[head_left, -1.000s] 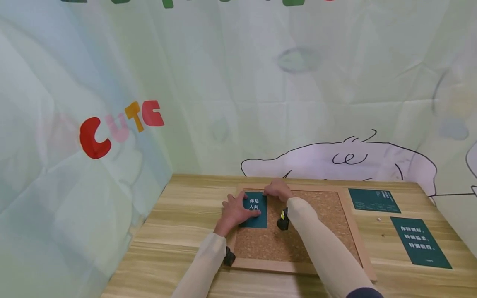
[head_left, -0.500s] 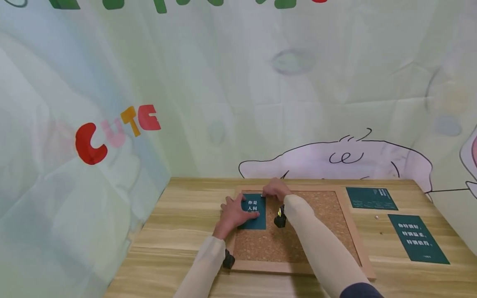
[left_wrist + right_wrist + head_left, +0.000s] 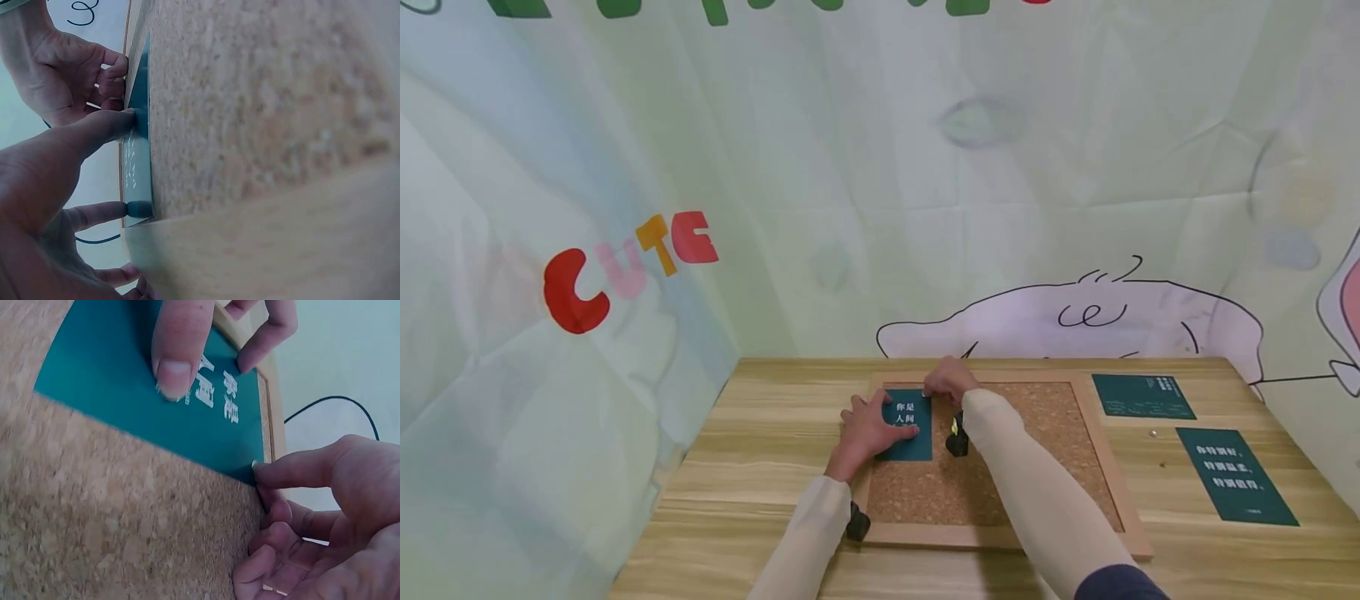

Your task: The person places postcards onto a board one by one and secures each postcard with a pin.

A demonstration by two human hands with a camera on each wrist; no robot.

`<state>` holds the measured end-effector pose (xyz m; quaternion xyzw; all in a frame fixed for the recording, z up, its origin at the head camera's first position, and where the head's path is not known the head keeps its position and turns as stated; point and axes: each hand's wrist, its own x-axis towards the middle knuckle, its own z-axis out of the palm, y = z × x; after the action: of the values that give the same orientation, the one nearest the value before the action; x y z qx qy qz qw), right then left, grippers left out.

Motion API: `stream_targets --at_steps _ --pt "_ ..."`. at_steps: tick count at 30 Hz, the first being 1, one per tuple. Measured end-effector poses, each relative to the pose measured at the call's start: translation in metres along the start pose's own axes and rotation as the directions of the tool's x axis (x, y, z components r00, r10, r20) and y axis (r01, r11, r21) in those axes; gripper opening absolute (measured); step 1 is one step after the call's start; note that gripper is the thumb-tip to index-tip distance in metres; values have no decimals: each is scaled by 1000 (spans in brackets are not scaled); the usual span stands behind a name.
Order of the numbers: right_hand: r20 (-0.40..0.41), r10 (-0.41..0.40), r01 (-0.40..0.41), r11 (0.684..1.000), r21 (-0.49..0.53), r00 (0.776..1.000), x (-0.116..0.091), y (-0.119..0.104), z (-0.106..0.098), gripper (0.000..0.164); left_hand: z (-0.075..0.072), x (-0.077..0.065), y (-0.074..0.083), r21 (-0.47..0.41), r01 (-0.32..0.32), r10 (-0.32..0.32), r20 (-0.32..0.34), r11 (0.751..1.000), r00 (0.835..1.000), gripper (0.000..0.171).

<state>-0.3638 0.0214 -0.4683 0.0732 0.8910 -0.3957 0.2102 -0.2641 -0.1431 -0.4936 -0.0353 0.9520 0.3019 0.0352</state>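
A dark green card (image 3: 917,446) with white characters lies on the upper left of a cork board (image 3: 970,496) with a wooden frame. My left hand (image 3: 867,429) presses it flat, thumb on the card's middle and forefinger near its left edge, other fingers spread over the frame. At the card's top right corner, my right hand (image 3: 951,379) has its thumb and forefinger tips together, the other fingers curled. A tiny pale thumbtack (image 3: 254,464) shows at those tips, mostly hidden by them.
Two more green cards, one sideways (image 3: 1142,397) and one upright (image 3: 1236,477), lie on the wooden table (image 3: 760,442) right of the board. Between them are a small shiny tack (image 3: 1153,433) and a dark speck (image 3: 1162,464). A printed curtain (image 3: 820,167) stands behind.
Both hands keep their places on the card and at its corner. Only the head view has shifted slightly.
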Motion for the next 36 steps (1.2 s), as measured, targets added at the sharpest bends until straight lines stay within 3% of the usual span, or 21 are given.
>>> stream_targets --at_steps 7,21,32,36 --pt "-9 -11 10 999 -47 1000 4 2 1 13 2 2 -1 3 11 -11 -2 1000 1000 83" --pt "-35 -36 35 999 -39 999 -9 5 2 17 2 3 -2 0 1 -1 -3 1000 1000 82" --pt "-62 -175 169 982 -88 983 -18 14 3 15 2 2 -3 -1 -1 1 -3 1000 1000 81" --pt "-62 -191 185 978 -93 980 -18 16 4 17 2 2 -2 -3 3 -3 -3 1000 1000 81"
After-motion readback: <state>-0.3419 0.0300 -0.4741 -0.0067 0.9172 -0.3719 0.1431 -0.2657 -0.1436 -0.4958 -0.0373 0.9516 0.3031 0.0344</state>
